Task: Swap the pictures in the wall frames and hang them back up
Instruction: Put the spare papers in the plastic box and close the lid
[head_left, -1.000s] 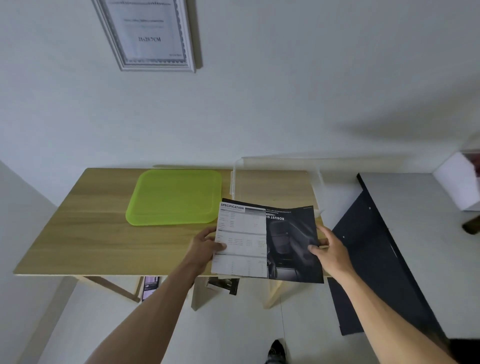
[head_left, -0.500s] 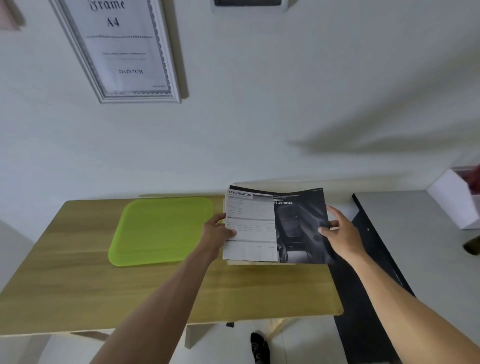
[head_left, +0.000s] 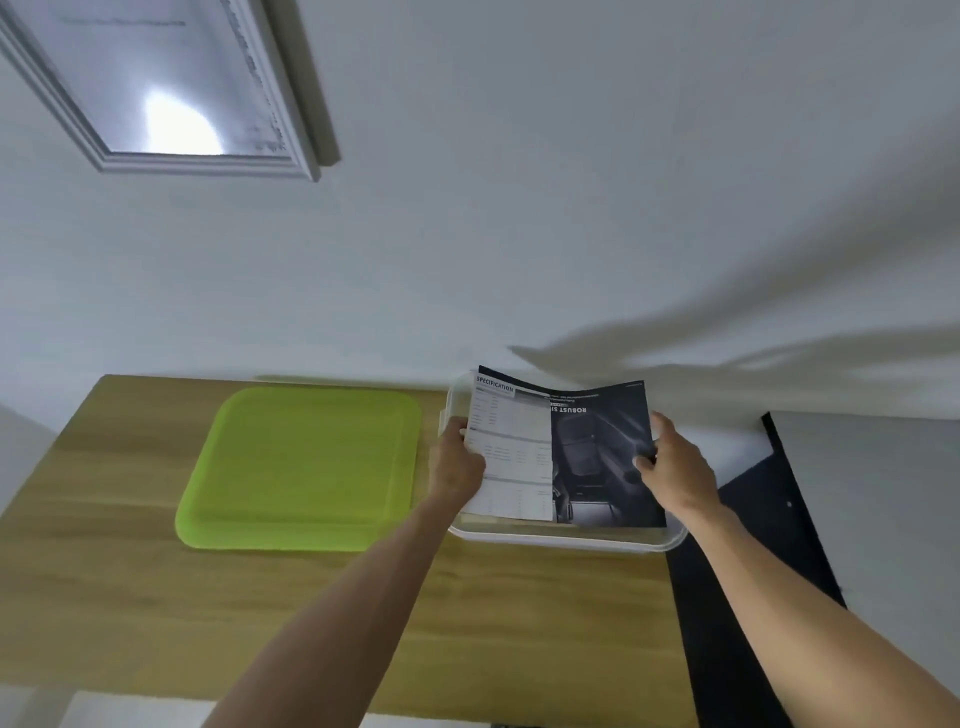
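Brochure look: brochure (head_left: 563, 447) was a printed sheet, left half white with a table of small text under the heading "SPECIFICATION", right half dark with a dim picture and upside-down white lettering starting "ROBUST".
Brochure place: it was held over a clear plastic tray (head_left: 566, 538) that sat on the wooden table (head_left: 130, 597), near the wall; whether the sheet touched the tray could not be told.
Left hand: left hand (head_left: 457, 465) gripped the sheet's left edge, thumb on top and fingers curled beneath.
Right hand: right hand (head_left: 675, 462) pinched the right edge, thumb pressed on the dark half, fingers behind the paper.
Beside it: green lid (head_left: 301, 467) lay flat on the table, just left of the tray.
Wall frame: silver frame (head_left: 171, 88) hung upper left on the white wall.
Hard to make out: the frame's print was blurred and washed out by a bright glare, and its top and left side were cut off by the picture edge; the brochure's small text was unreadable; the tray's far rim was hidden behind the sheet.
Change: compared with half a second earlier, the frame sat larger and closer in view, its lettering no longer legible; the tray's near rim now showed below the sheet, and both hands kept their grip on it.
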